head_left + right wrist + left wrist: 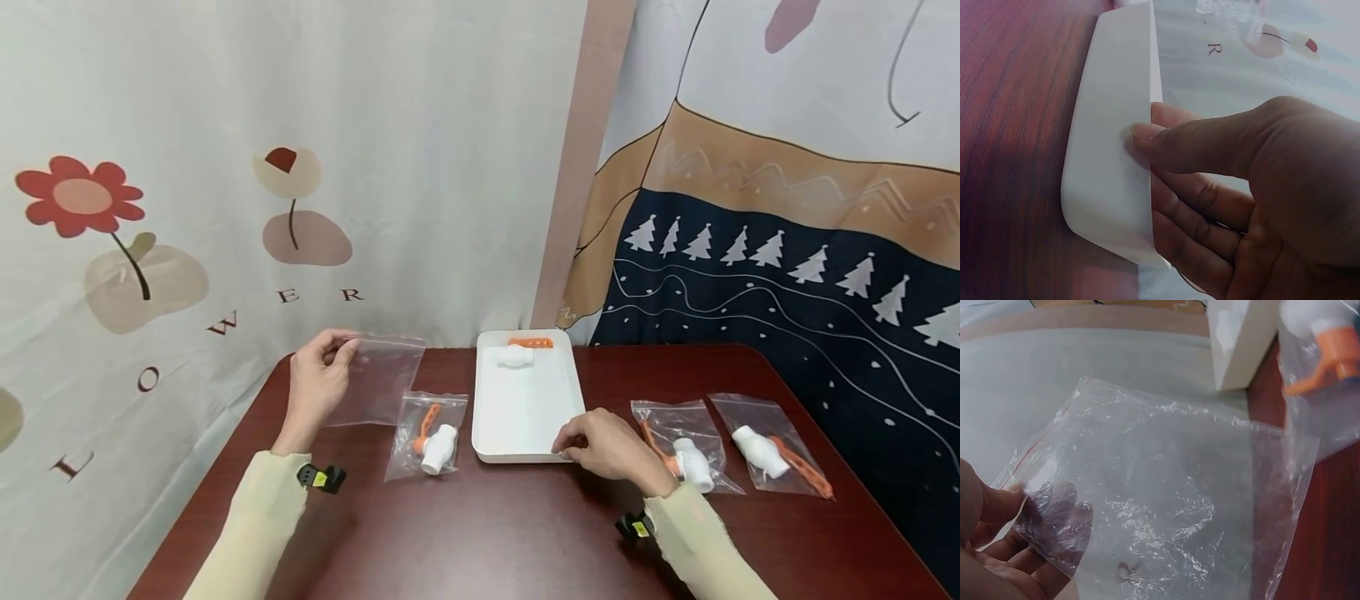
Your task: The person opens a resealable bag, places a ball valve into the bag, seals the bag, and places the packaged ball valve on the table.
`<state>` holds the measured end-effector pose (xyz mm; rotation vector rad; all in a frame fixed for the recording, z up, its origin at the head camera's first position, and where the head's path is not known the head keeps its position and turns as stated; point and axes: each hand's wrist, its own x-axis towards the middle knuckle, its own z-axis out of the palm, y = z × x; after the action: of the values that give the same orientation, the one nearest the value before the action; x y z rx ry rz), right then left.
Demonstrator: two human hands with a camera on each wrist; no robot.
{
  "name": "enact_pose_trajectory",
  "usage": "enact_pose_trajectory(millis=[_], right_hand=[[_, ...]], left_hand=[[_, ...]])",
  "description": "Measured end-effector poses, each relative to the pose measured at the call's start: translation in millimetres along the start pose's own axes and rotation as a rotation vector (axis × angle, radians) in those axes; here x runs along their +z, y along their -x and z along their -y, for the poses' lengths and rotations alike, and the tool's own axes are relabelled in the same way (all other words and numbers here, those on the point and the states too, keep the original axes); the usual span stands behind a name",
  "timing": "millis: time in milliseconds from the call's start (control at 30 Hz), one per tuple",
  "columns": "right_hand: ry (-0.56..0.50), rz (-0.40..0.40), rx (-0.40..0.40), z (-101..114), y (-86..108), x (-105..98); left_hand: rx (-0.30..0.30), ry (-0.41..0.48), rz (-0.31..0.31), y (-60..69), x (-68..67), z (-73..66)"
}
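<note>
My left hand pinches a clear zip bag near one end of its red-lined mouth. The bag hangs above the table with nothing seen inside. My right hand pinches the near wall of a white tray close to its right corner, thumb outside and fingers over the rim. At the tray's far end lie a white pipe fitting, like a ball valve body, and an orange lever handle. Between the left hand and the tray lies a bagged white valve with an orange handle.
Two more bagged white fittings with orange handles, one bag beside my right wrist and another bag farther right, lie on the dark red table. Printed curtains hang behind the table's far edge.
</note>
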<state>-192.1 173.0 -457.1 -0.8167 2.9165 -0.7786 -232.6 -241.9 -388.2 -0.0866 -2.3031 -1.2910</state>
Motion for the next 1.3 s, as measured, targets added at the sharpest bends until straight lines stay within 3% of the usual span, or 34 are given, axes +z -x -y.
enact_pose_trajectory(millis=[233, 467, 800, 1100, 1300], right_hand=[[-0.013, 0.008, -0.002, -1, -0.6, 1], [-0.051, 0.020, -0.016, 0, -0.9, -1], [-0.147, -0.076, -0.062, 11, 0.3, -21], [-0.278, -0.134, -0.062, 33, 1.9, -46], [-0.317, -0.162, -0.096, 49, 3.3, -59]], left_hand=[[0.040, 0.054, 0.009, 4.3, 6.1, -18.2], [0.070, 0.162, 0.067, 12.8, 25.0, -33.4], [0.071, 0.306, 0.148, 31.7, 48.1, -57.2], [0.066, 0.401, 0.260, 55.6, 73.4, -74.5], [0.067, 0.398, 0.382, 70.6, 87.7, -88.3]])
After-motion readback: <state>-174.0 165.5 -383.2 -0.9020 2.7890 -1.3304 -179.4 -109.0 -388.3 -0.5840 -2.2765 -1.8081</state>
